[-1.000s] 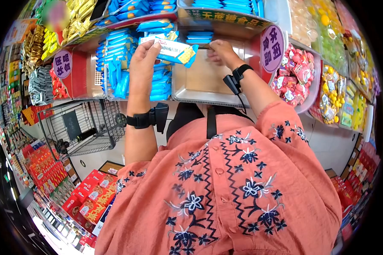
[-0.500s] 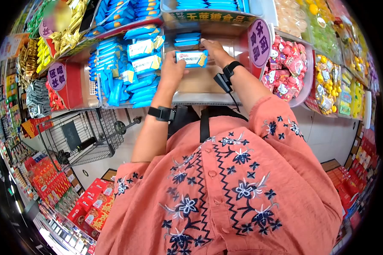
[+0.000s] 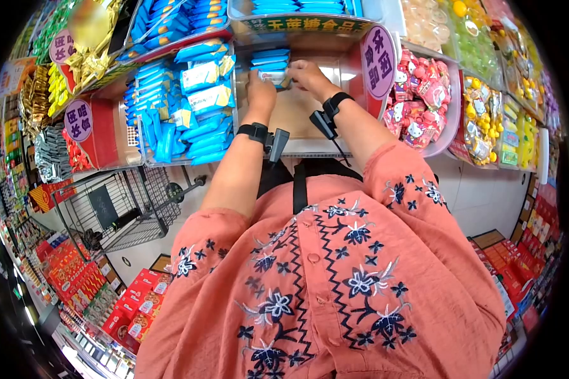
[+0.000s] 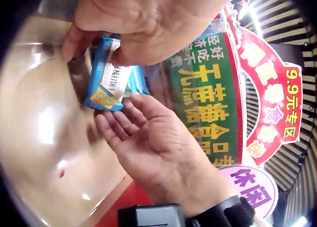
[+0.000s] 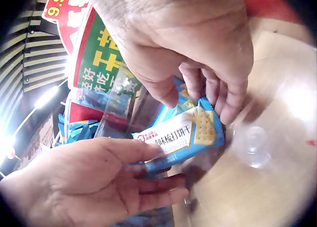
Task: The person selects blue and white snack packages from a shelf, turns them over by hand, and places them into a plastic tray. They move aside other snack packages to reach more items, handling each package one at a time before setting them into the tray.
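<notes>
A blue-and-white biscuit packet [image 3: 274, 78] with crackers printed on one end lies over a small stack of blue packets [image 3: 270, 60] in the bin. My left hand [image 3: 260, 98] grips it, the thumb across its printed face and the fingers underneath, as the right wrist view shows. At the cracker end, my right hand [image 3: 311, 78] has its fingers bent loosely beside the packet [image 5: 203, 128], fingertips right at the wrapper's edge. In the left wrist view that right hand [image 4: 158, 142] shows palm up beneath the packet's end.
The clear plastic bin [image 3: 297, 129] has a wooden-looking base. Left of it, another bin holds many blue packets [image 3: 202, 101]. Pink packs [image 3: 420, 101] stand to the right, beyond a purple round sign [image 3: 378, 61]. A wire shopping cart [image 3: 123, 205] is at the lower left.
The left hand has carried the packet from above the left-hand bin to the right, then down onto the small stack. The right hand has stayed near the stack, now at the packet's end.
</notes>
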A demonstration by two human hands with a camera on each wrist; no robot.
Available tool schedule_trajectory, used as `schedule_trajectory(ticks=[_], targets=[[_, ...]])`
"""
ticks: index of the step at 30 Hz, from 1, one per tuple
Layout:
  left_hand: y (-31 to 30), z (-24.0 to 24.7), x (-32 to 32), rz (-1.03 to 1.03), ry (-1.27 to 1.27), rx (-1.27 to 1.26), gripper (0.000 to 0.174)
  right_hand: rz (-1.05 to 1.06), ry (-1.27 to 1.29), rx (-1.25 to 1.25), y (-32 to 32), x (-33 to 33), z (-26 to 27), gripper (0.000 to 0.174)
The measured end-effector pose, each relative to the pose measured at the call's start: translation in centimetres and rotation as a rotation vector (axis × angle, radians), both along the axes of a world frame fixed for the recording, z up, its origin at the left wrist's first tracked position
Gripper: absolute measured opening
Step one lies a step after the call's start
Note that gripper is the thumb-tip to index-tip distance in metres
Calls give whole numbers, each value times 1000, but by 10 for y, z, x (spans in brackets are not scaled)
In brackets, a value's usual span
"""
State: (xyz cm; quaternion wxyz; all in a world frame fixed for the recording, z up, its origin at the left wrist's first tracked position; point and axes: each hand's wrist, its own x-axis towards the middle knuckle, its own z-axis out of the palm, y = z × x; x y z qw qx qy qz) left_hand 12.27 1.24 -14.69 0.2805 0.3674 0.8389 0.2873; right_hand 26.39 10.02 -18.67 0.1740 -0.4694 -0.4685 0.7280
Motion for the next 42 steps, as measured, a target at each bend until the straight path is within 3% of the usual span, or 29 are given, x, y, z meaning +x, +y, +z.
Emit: schedule_trajectory(ticks=[11,14,20,24,26,29,32,42], targets=[[4,-19,-6,-77,-16,-103,58,-19,-373,422,-5,-15,-8,33],[6,-30,-7,-19,-19,-20,61,-13,-401,528,-6,-15,-3,28],[3,3,2,-35,-16,-9,60,-64,-294,798,-12,-15,8,19],[5,-42,-10,152,-643,72,31,-6,-348,829,-11,-19,11,21],[4,-7,-5,322,-1020,123,25,-12,-353,806,-12,-19,9,25],[5,-24,-13,369,-1066,158,36,12,-538,723,-15,-18,26,33],[7,-31,-14,400,-1097,180,36,52,-567,566,-11,-15,27,43],[15,-26,-17,416,-1235,209,35,29,-378,508,-6,-19,10,39]])
